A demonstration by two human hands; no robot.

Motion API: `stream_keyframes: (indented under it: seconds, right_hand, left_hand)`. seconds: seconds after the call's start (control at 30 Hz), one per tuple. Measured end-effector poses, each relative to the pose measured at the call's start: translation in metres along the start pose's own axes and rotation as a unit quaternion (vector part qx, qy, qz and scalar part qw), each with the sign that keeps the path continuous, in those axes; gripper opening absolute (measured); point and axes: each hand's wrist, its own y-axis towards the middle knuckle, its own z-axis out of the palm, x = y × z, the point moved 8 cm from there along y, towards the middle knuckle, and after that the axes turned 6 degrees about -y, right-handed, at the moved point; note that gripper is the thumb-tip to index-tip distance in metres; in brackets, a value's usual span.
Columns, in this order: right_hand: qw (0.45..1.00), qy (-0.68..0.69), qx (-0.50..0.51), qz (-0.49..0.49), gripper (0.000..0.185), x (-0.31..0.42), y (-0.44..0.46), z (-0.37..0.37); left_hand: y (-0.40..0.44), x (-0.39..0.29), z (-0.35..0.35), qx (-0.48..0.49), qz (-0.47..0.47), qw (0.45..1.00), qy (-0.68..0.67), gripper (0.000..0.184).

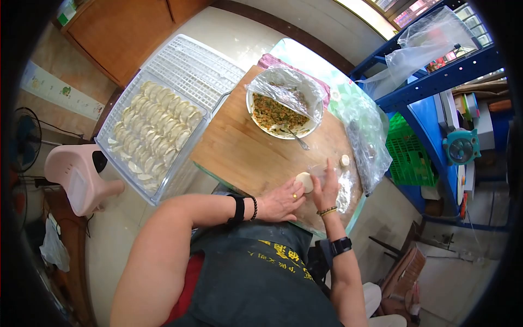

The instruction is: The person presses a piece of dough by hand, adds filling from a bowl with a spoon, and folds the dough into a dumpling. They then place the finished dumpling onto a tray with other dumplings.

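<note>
A round dough disc [304, 182] lies near the front edge of the wooden board [234, 147]. My left hand [280, 203], with a ring on one finger, has its fingertips closed at the disc's left edge. On the other side, my right hand [326, 188] stretches its fingers forward and apart, the thumb beside the disc. A pale, see-through patch by those fingers is too unclear to name. Farther right sit a small dough piece [345, 160] and a patch of white flour [344, 191]. The filling bowl [255, 122], partly covered with plastic film, holds a spoon [300, 143].
Rows of dumplings [155, 128] fill a clear tray [199, 136] to the left, with a white slatted rack [188, 65] behind it. Crumpled plastic [362, 147] borders the board's right side. Beyond are a blue shelf [419, 82], a green crate [406, 152] and a pink chair [73, 169].
</note>
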Motion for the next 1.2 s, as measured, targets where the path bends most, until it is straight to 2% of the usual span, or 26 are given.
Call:
stream_keyframes:
  seconds: [0.03, 0.1, 0.13, 0.17, 0.2, 0.23, 0.3, 0.43, 0.5, 0.53, 0.57, 0.63, 0.67, 0.73, 0.77, 0.83, 0.87, 0.9, 0.97, 1.0, 1.07, 1.1, 1.17, 1.2]
  right_hand:
    - [0.997, 0.002, -0.008, -0.076, 0.068, 0.019, -0.005, -0.004]
    - [0.995, -0.019, 0.014, -0.101, 0.067, 0.039, -0.014, -0.001]
    - [0.988, -0.075, 0.016, -0.132, 0.067, 0.049, -0.018, 0.005]
    - [0.978, -0.128, 0.019, -0.162, 0.068, 0.057, -0.023, 0.011]
    - [0.979, -0.143, 0.014, -0.147, 0.071, 0.051, -0.020, 0.018]
    - [0.979, -0.142, 0.016, -0.147, 0.071, 0.046, -0.016, 0.022]
    - [0.984, -0.165, 0.004, -0.071, 0.076, 0.029, -0.002, 0.024]
    - [0.994, -0.106, 0.000, -0.012, 0.079, -0.006, 0.018, 0.025]
    - [0.997, -0.029, -0.032, 0.066, 0.078, -0.022, 0.020, 0.015]
    - [0.997, -0.009, -0.018, 0.074, 0.077, -0.022, 0.018, 0.010]
    - [0.997, -0.009, -0.018, 0.075, 0.077, -0.020, 0.013, 0.006]
    - [0.999, 0.032, -0.013, -0.019, 0.073, 0.002, 0.006, 0.000]
    - [0.999, 0.031, -0.015, -0.018, 0.073, 0.007, 0.003, -0.003]
    - [0.990, -0.017, -0.006, -0.139, 0.069, 0.045, -0.008, -0.001]
    - [0.990, -0.016, -0.005, -0.139, 0.069, 0.051, -0.012, 0.006]
    - [0.985, -0.123, -0.003, -0.123, 0.068, 0.055, -0.022, 0.025]
    - [0.985, -0.155, -0.003, -0.081, 0.071, 0.048, -0.020, 0.031]
    - [0.985, -0.153, 0.000, -0.081, 0.071, 0.046, -0.014, 0.036]
    - [0.991, -0.136, -0.011, -0.014, 0.076, 0.023, 0.011, 0.030]
    - [0.990, -0.138, -0.013, -0.019, 0.076, 0.017, 0.017, 0.028]
    - [0.997, -0.072, 0.008, 0.036, 0.078, -0.003, 0.025, 0.031]
    - [0.997, -0.072, 0.007, 0.032, 0.078, -0.007, 0.028, 0.029]
    - [0.997, 0.028, 0.004, 0.068, 0.077, -0.022, 0.027, 0.027]
    - [0.999, 0.035, -0.016, 0.028, 0.073, -0.012, 0.025, 0.019]
  left_hand:
    - [-0.001, 0.000, 0.005, 0.000, 0.001, 1.000, -0.002, 0.058]
    - [-0.007, -0.002, 0.013, 0.000, 0.017, 0.999, 0.032, 0.060]
    - [-0.007, 0.000, 0.014, 0.001, 0.015, 0.999, 0.030, 0.060]
    - [-0.008, 0.004, 0.027, 0.077, -0.010, 0.997, 0.008, 0.064]
    - [-0.011, 0.007, 0.038, 0.151, -0.034, 0.988, -0.014, 0.069]
    - [-0.013, 0.008, 0.040, 0.151, -0.036, 0.988, -0.016, 0.069]
    - [-0.013, 0.009, 0.027, 0.034, -0.015, 0.999, -0.030, 0.066]
    - [-0.011, 0.013, 0.022, 0.011, -0.021, 1.000, -0.016, 0.066]
    - [-0.011, 0.021, 0.015, 0.013, -0.041, 0.999, 0.016, 0.066]
    - [-0.012, 0.021, 0.011, 0.013, -0.042, 0.999, 0.015, 0.066]
    - [-0.012, 0.020, 0.009, 0.021, -0.050, 0.998, 0.018, 0.067]
    - [-0.012, 0.018, 0.009, 0.030, -0.052, 0.998, 0.021, 0.068]
    - [-0.014, 0.013, 0.012, 0.029, -0.042, 0.999, 0.017, 0.066]
    - [-0.014, 0.010, 0.015, 0.028, -0.034, 0.999, 0.012, 0.065]
    - [-0.014, 0.011, 0.018, 0.044, -0.042, 0.998, -0.001, 0.064]
    - [-0.020, 0.015, 0.023, 0.062, -0.057, 0.996, -0.017, 0.064]
    - [-0.023, 0.017, 0.021, 0.043, -0.046, 0.998, -0.026, 0.064]
    - [-0.025, 0.017, 0.018, 0.024, -0.032, 0.999, -0.034, 0.064]
    - [-0.022, 0.014, 0.015, 0.009, -0.028, 0.999, -0.026, 0.065]
    - [-0.021, 0.013, 0.013, -0.004, -0.028, 0.999, -0.018, 0.065]
    - [-0.019, 0.015, 0.014, -0.002, -0.029, 1.000, 0.001, 0.065]
    - [-0.018, 0.016, 0.014, 0.004, -0.027, 0.999, 0.018, 0.066]
    - [-0.016, 0.017, 0.014, 0.015, -0.047, 0.999, 0.009, 0.066]
    - [-0.016, 0.018, 0.016, 0.030, -0.064, 0.998, -0.003, 0.066]
